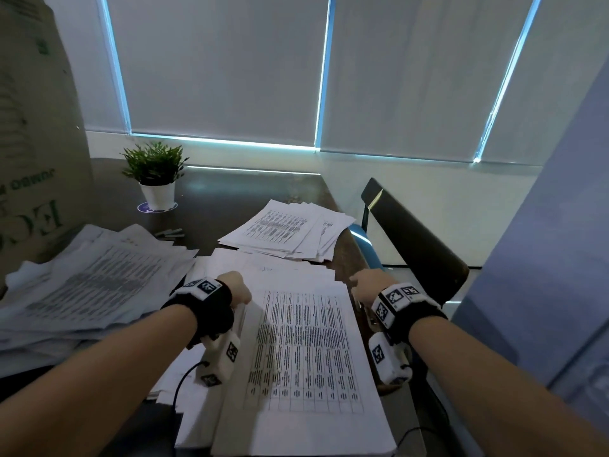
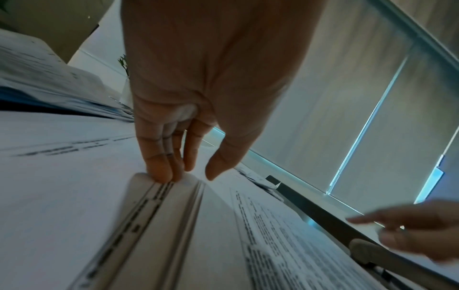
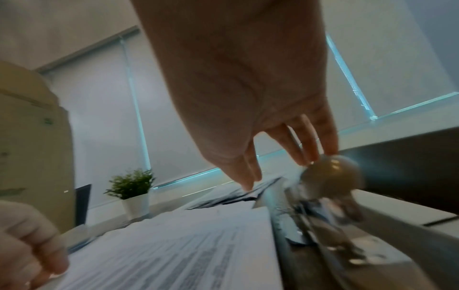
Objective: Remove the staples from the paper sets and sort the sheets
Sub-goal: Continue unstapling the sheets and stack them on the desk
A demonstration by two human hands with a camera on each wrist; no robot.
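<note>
At the left edge of the printed paper set [image 1: 306, 354], the left hand [image 1: 235, 288] is lowered with its palm turned down, and the raised, curled-over edges of the sheets are pinched under its fingertips [image 2: 159, 172]; the thumb is held apart from them. To the right of that set, the right hand [image 1: 365, 285] is stretched forward over the dark table [image 1: 230, 192], its fingers [image 3: 308, 145] straight and loosely spread, their tips just touching the rounded beige top of a small metal tool [image 3: 332, 176]; nothing is gripped by it. The set is made of thin white sheets printed with tables. Left of the set a loose, fanned heap of papers [image 1: 89, 282] is spread, and beyond it a smaller fanned stack [image 1: 290, 229] is laid. Beyond the heap, green plastic-looking foliage is held in a smooth white pot [image 1: 158, 194].
</note>
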